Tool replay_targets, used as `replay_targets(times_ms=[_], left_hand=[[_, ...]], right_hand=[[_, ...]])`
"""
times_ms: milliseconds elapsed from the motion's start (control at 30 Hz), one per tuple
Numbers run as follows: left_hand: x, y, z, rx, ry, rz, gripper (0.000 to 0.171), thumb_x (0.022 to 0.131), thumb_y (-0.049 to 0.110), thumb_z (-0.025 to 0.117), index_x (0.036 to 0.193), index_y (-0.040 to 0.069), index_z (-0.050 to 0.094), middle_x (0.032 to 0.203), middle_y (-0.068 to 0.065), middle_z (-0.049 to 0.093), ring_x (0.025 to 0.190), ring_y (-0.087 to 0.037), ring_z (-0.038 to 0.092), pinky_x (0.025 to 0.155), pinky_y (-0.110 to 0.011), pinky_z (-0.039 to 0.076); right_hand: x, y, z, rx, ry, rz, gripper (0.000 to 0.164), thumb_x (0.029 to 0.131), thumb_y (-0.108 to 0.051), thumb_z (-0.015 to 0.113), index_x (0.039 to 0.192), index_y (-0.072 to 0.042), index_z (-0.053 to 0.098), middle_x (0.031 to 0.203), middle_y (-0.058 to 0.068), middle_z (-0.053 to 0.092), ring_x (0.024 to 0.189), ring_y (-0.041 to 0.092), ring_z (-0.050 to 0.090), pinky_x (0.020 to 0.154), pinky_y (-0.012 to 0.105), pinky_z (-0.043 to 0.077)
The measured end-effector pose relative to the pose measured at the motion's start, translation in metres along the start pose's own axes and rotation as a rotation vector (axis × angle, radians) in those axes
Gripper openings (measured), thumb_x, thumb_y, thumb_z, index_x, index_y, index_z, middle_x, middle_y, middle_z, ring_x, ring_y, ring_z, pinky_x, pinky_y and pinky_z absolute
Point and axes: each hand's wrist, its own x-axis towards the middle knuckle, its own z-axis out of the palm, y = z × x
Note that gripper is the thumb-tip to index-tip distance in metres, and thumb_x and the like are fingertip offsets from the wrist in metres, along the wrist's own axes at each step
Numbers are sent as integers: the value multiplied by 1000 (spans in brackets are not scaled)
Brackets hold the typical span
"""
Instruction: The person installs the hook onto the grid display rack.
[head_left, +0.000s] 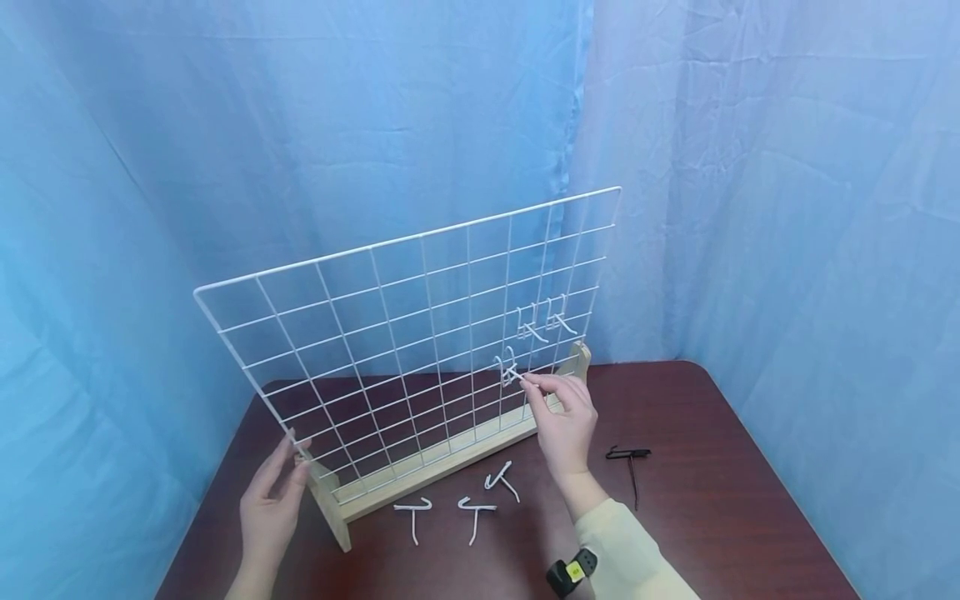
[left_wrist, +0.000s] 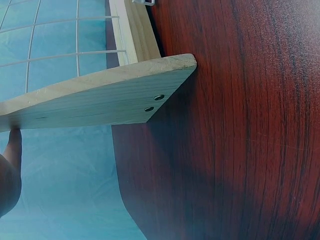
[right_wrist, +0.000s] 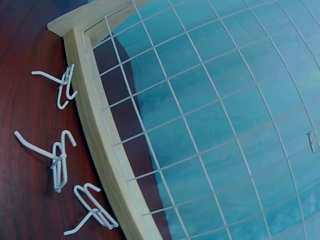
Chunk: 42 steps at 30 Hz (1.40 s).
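Note:
With its fingertips my right hand [head_left: 567, 421] pinches the arm of a white double-prong hook [head_left: 510, 369], which is up against the white wire grid panel [head_left: 411, 333]. To the right and above, two more white hooks [head_left: 533, 327] hang on the wires. My left hand [head_left: 272, 502] grips the left end piece of the wooden stand [head_left: 327, 504], beside the panel's edge; in the left wrist view a finger [left_wrist: 15, 147] touches that end piece. Three white hooks [right_wrist: 59, 157] lie on the table before the stand. The right wrist view does not show the right hand.
A black hook [head_left: 630, 455] lies on the dark red wood table [head_left: 712, 492], right of my right forearm. The panel leans in the stand, running diagonally across the table. Blue curtains [head_left: 450, 108] surround the back and sides.

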Motion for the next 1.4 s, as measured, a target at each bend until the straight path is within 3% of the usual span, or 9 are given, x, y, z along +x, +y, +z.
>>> replay_targets(times_ms=[267,567,833,1067,1333,1400], left_hand=[[0,1,0,29,1,3,51,88,-15,64,136,-1,56,120,15,66,116,3,55,92,-13,50],[0,1,0,19,1,-5,50,89,-15,64,137,-1,55,119,17,65,117,3,55,93,-14,50],[1,3,1,6,4,9,50,87,-20,62,135,-7,54,118,18,65,115,4,56,93,-13,50],[0,-1,0,20,1,-1,50,88,-15,64,136,-2,56,119,17,65,115,4,56,92,-14,50],[1,1,1,18,6,2,48,89,-15,63,135,-4,56,120,-7,69,114,2,57,93,-16,51],[0,1,0,27,7,-4,48,89,-15,63,136,-3,56,120,-7,69,114,3,57,93,-15,51]], right_hand=[[11,-11,7,-2,13,-25,16,71,17,79,83,7,75,76,17,71,73,34,57,70,15,46],[22,-19,15,-19,23,-50,16,71,16,79,82,6,75,77,16,71,75,35,59,71,22,47],[19,9,25,-16,14,-13,14,76,5,82,87,-2,78,81,10,74,80,30,60,77,26,48],[19,15,30,-12,-4,1,9,83,-7,81,92,-8,80,87,2,75,83,22,61,77,29,49],[23,15,36,-32,14,-19,9,81,-4,82,89,-6,79,83,5,75,80,26,62,76,32,49],[24,15,37,-42,14,-16,9,80,-3,82,88,-6,79,82,5,75,79,26,62,75,32,49]])
